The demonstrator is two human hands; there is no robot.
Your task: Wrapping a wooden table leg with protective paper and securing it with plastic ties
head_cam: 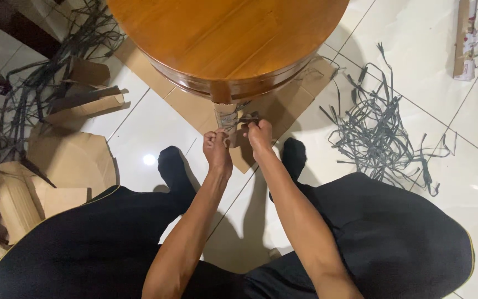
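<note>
Both hands, left hand (217, 148) and right hand (260, 135), pinch the cardboard wrap (227, 117) on the round wooden table's (225, 33) leg

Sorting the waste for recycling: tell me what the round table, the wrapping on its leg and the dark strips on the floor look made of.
Round table: likely wood, glossy varnish; grain and plank seams show.
Leg wrapping: brown cardboard, matte, bound with what looks like tape; both hands, left and right, grip it.
Dark strips: probably plastic strapping; thin, flat, curling bands.
</note>
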